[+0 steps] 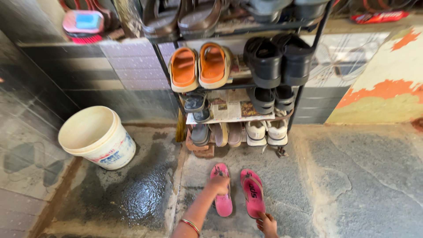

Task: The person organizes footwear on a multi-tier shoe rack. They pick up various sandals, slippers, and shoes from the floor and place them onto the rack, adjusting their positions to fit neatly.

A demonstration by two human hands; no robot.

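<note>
Two pink flip-flops lie side by side on the stone floor in front of a shoe rack. My left hand (219, 185) rests on the middle of the left pink flip-flop (222, 200), fingers closed over its strap area. My right hand (267, 223) touches the heel end of the right pink flip-flop (252, 191) at the bottom of the view; only its fingers show. A bangle circles my left wrist.
A black metal shoe rack (304, 94) holds orange sandals (200, 68), black sandals (277, 59), white shoes (266, 132) and newspaper. A cream bucket (98, 137) stands at the left beside a wet floor patch (136, 189). Tiled walls rise behind.
</note>
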